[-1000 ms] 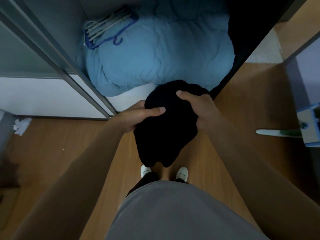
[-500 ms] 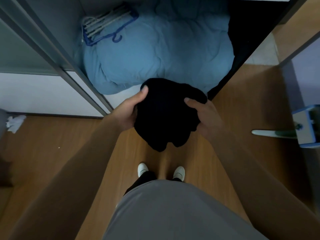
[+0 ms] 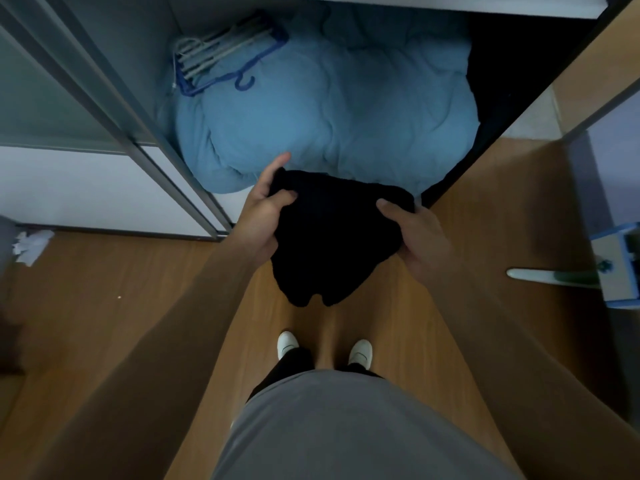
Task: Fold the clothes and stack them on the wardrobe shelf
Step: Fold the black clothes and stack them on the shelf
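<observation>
A black garment (image 3: 332, 233), folded into a thick bundle, hangs in the air in front of the open wardrobe. My left hand (image 3: 265, 209) grips its left upper edge, thumb on top and forefinger stretched out along the corner. My right hand (image 3: 414, 233) holds its right side, thumb pressed on the cloth. The garment's lower end dangles above the wooden floor, just short of the wardrobe's bottom compartment (image 3: 239, 206).
A bulky light blue duvet (image 3: 332, 109) fills the wardrobe bottom, with blue and white hangers (image 3: 221, 57) lying on its far left. Sliding door rails (image 3: 138, 140) run at the left. Crumpled paper (image 3: 31, 244) lies at the left, a blue-white object (image 3: 616, 268) at the right.
Both hands have shifted from the top of the bundle to its sides and spread apart. The garment is wider and flatter, and its hanging end has been drawn up.
</observation>
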